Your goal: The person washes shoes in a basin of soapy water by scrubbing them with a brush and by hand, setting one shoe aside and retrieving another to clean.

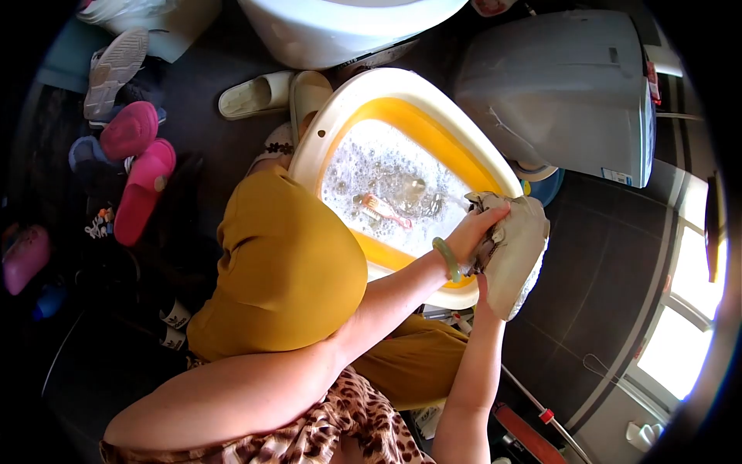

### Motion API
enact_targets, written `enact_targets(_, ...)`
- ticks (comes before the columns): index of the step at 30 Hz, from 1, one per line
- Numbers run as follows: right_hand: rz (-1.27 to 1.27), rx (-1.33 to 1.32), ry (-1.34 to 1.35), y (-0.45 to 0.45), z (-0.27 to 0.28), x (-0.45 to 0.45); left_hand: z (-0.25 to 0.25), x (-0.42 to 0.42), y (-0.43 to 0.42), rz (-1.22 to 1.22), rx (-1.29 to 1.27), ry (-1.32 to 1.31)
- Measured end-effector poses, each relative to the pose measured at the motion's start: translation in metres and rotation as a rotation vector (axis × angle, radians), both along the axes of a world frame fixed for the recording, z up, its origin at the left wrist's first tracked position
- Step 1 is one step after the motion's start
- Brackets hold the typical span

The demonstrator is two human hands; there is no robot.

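Note:
A cream-white sneaker (516, 255) is raised over the right rim of a white basin with a yellow inside (421, 108). My left hand (470, 234), a pale green bangle at its wrist, is closed on the shoe's opening, with the thumb across its upper edge. From below, my right forearm (479, 348) reaches up to the shoe; the right hand itself is hidden behind it, so its fingers do not show. Foamy water fills the basin. In the suds lies a pinkish-orange scrubbing brush (382, 209), partly covered by bubbles.
A grey bin-like container (556, 93) stands right of the basin, and a white toilet-like fixture (348, 27) is behind it. Beige slippers (259, 97), pink slippers (143, 185) and another sneaker (116, 73) are at the left. My yellow-trousered knee (290, 263) adjoins the basin.

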State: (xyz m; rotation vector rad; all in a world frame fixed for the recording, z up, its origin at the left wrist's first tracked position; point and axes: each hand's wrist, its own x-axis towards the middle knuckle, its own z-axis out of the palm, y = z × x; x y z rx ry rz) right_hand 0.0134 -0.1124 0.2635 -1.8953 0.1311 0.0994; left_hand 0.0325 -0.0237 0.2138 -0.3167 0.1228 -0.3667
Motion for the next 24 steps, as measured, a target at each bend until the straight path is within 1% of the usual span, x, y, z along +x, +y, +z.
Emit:
enact_targets(1,-0.027,0.044,0.002,0.003,0.001,-0.003,-0.003,0.0,-0.002,0.009,0.008,-0.019)
enact_targets(3,-0.016,0.028,0.032,0.001,-0.002,0.0,-0.007,0.0,-0.003,0.012,0.008,-0.009)
enact_targets(6,-0.15,0.296,0.057,0.021,-0.001,0.002,-0.011,-0.002,-0.004,0.015,0.025,0.014)
enact_targets(7,-0.078,0.211,0.085,0.011,-0.001,0.004,-0.012,0.0,-0.005,0.021,0.041,0.039)
enact_targets(9,-0.006,0.128,0.103,0.006,-0.001,0.002,-0.014,-0.001,-0.006,0.016,0.049,0.036)
enact_targets(12,-0.078,0.219,0.127,0.008,-0.002,0.002,-0.015,-0.001,-0.007,0.011,0.072,0.026)
enact_targets(18,-0.144,0.174,0.122,0.013,-0.005,0.008,-0.019,0.001,-0.009,-0.002,0.065,-0.004)
enact_targets(20,-0.168,0.094,0.083,0.011,-0.01,0.011,-0.021,0.002,-0.011,-0.004,0.055,-0.019)
enact_targets(21,-0.135,0.088,0.084,0.005,-0.011,0.012,-0.019,0.0,-0.009,0.011,0.075,0.004)
enact_targets(23,-0.217,0.46,0.296,-0.012,-0.004,0.012,-0.02,0.0,-0.01,-0.004,0.067,0.036)
enact_targets(24,-0.231,0.535,0.328,-0.023,-0.007,0.012,-0.018,-0.002,-0.008,0.001,0.059,0.047)
